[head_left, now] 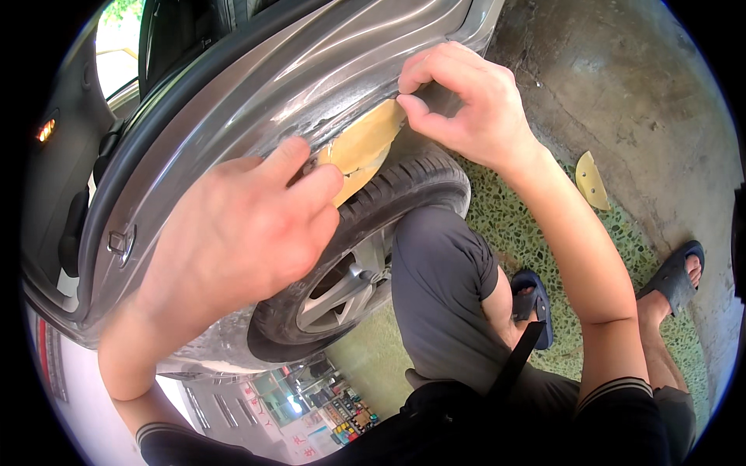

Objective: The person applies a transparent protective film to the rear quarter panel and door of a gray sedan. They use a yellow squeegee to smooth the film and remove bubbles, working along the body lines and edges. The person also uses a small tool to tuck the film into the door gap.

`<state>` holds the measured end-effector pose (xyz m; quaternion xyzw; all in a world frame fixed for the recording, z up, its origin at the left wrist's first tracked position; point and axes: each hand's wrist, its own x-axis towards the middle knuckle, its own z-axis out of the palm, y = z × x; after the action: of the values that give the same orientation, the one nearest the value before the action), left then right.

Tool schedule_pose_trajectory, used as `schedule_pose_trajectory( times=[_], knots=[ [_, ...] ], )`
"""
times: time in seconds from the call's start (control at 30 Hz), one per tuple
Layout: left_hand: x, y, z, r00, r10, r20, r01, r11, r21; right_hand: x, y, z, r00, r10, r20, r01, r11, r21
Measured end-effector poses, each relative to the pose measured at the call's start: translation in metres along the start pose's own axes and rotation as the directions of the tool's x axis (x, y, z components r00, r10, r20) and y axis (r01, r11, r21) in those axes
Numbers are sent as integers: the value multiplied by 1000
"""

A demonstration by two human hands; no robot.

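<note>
A yellow sheet of sandpaper (363, 138), creased across its middle, lies along the lower edge of the grey car panel (311, 85), just above the tyre (416, 182). My right hand (474, 105) pinches its far end between thumb and forefinger. At the near end, my left hand (241, 225) has its fingers bent around the sheet; the thumb is hidden and the hand slightly blurred. Whitish, sanded-looking patches show on the panel's edge between the hands.
A yellow half-round piece with holes (592, 180) lies on the floor at right. My knee (435, 241) is close against the wheel (342, 295). The open door frame (116, 155) curves along the left. Shelves with many small items (346, 412) stand in the background.
</note>
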<state>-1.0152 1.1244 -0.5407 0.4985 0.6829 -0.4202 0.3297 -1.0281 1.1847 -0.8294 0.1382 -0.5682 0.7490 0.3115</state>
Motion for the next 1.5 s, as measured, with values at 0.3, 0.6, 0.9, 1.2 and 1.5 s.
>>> schedule_pose_trajectory(
  times=[0.3,0.6,0.9,1.2,1.5],
  knots=[
    [4,6,12,999,36,40,-40,994,105,0,3,2,1000,-26,-2,26,1000,-16],
    [4,-7,12,998,57,-20,-59,992,-109,-4,5,0,999,-39,1,39,999,-34],
    [3,-29,-5,999,3,-44,-14,964,-265,-69,-85,59,965,214,-152,-185,965,187],
    [0,-29,1,997,-34,-64,9,938,-347,-48,-153,101,680,731,-59,-594,596,541],
    [3,-5,17,984,-130,-118,102,970,-221,-50,-157,121,697,692,-189,-474,642,603]
  ],
)
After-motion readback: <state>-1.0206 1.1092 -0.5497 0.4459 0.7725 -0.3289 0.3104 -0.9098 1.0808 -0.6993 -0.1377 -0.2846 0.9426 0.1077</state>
